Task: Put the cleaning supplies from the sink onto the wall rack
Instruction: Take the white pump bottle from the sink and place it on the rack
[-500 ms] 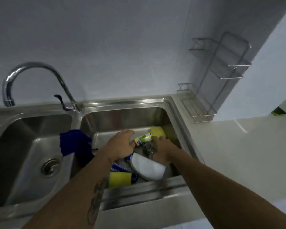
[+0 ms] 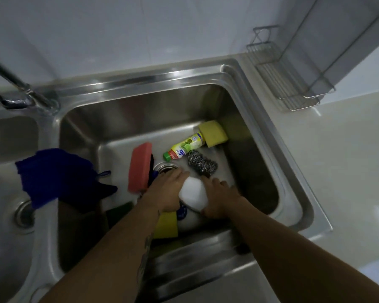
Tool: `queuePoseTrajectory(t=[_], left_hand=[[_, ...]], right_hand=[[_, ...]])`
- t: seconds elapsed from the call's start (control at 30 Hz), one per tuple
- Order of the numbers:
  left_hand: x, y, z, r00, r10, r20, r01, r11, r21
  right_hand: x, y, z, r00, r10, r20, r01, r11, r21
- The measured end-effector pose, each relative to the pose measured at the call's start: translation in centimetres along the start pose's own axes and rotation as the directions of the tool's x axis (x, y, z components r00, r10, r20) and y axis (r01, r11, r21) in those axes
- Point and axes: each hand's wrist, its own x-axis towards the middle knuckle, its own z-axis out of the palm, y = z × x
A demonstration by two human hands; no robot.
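Both hands reach into the right basin of the steel sink [image 2: 234,68]. My left hand [image 2: 165,192] and my right hand [image 2: 220,199] clasp a white bottle [image 2: 193,194] from either side near the basin's front. Behind it lie a steel wool pad [image 2: 201,164], a small yellow-green detergent bottle [image 2: 184,148] with a green cap, and a yellow sponge [image 2: 212,133]. A pink sponge [image 2: 139,167] stands on edge to the left. Another yellow sponge [image 2: 165,226] lies under my left wrist. The wire wall rack [image 2: 289,84] hangs at the upper right with nothing on its lower shelf.
A blue cloth [image 2: 55,173] drapes over the divider between the two basins. The faucet [image 2: 20,90] rises at the back left. The left basin has a drain [image 2: 23,215]. A pale countertop [image 2: 348,160] stretches to the right of the sink.
The view has tilted down and closer over the sink. Both hands have drawn back from the detergent bottle and steel wool and closed around the white bottle.
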Motion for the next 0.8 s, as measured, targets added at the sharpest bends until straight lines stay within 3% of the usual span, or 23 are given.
queuePoseTrajectory(t=[0.3, 0.47, 0.57, 0.7, 0.8], left_hand=[[0.6, 0.5, -0.8, 0.984, 0.171, -0.053, -0.161, 0.973, 0.164], [-0.5, 1.6, -4.3, 0.965, 0.219, -0.144, -0.186, 0.959, 0.213], [-1.6, 2.0, -7.7, 0.942, 0.256, -0.216, -0.199, 0.947, 0.253], [-3.0, 3.6, -14.1, 0.898, 0.319, -0.303, -0.224, 0.924, 0.31], [-3.8, 5.7, -19.8, 0.813, 0.397, -0.425, -0.214, 0.883, 0.417]], right_hand=[[-1.0, -1.1, 0.3, 0.996, 0.033, -0.08, -0.048, 0.98, -0.194], [-2.6, -1.2, -1.3, 0.97, 0.009, -0.242, -0.063, 0.974, -0.217], [-4.6, -1.6, -3.1, 0.925, 0.0, -0.379, -0.089, 0.972, -0.217], [-7.8, -2.3, -7.4, 0.816, -0.009, -0.578, -0.114, 0.978, -0.176], [-9.7, -2.2, -12.1, 0.729, 0.009, -0.684, -0.11, 0.989, -0.104]])
